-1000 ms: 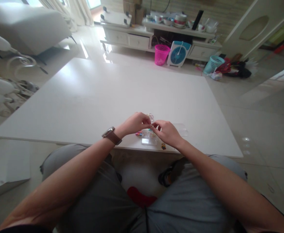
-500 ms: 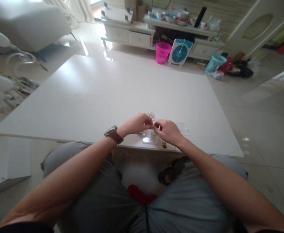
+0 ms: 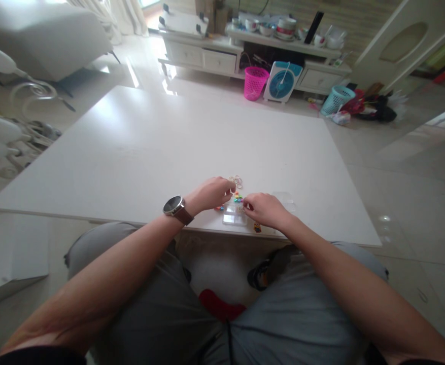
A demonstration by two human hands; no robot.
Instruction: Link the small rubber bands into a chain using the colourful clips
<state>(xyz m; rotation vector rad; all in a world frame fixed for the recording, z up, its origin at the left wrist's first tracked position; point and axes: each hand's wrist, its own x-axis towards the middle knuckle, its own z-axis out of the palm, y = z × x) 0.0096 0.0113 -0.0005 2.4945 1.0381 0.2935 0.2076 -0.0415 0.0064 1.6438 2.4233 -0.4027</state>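
Observation:
My left hand (image 3: 215,193) is over the near part of the white table (image 3: 207,137), its fingers bent together beside a small pile of pale rings (image 3: 238,181). Any small thing between those fingertips is hidden. My right hand (image 3: 266,209) is pinched at the right edge of a clear compartment box (image 3: 234,219); whatever it holds is too small to make out. Pale rings show in one upper compartment of the box. Small bright-coloured pieces (image 3: 238,198) lie between the two hands, just behind the box. A yellow-and-dark cartoon figure (image 3: 258,228) lies below my right hand.
A clear flat plastic piece (image 3: 284,197) lies behind my right hand. The table's front edge runs just before my knees. Beyond the table stand a pink basket (image 3: 255,83), a blue fan (image 3: 283,82) and a light-blue basket (image 3: 337,99).
My hands were together above the box and have parted. The left has drawn back slightly left, the right has moved slightly right and down, uncovering the bright-coloured pieces.

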